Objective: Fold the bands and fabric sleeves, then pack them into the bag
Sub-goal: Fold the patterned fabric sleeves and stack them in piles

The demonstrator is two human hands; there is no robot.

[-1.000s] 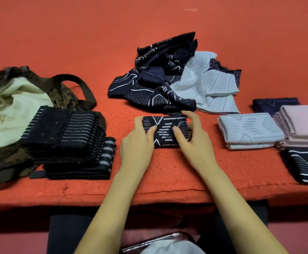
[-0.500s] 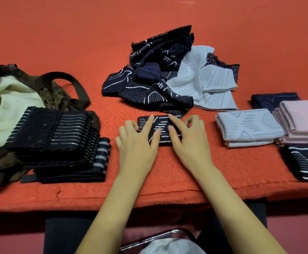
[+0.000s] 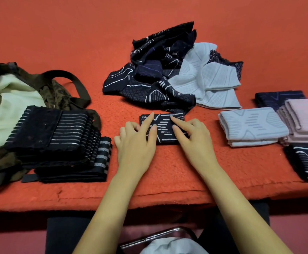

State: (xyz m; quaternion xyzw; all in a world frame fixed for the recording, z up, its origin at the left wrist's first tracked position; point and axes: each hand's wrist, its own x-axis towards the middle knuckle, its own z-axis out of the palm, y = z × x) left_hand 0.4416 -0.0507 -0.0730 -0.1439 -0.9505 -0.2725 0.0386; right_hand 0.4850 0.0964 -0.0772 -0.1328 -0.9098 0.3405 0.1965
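A folded dark sleeve with white line pattern lies in the middle of the orange table cover. My left hand lies on its left part with straight fingers pressing down. My right hand rests on its right part, index finger stretched over the top edge. Behind it is a loose heap of dark patterned sleeves and pale blue ones. At the left a camouflage bag with pale lining lies open, with a stack of folded black striped bands in front of it.
On the right sit folded piles: a pale blue sleeve stack, a pink stack, a navy piece behind, and a dark patterned piece at the edge. The table's front edge runs under my forearms. A chair frame shows below.
Both hands slid from gripping the folded sleeve's sides onto its top and now flatten it. The sleeve has stayed in place.
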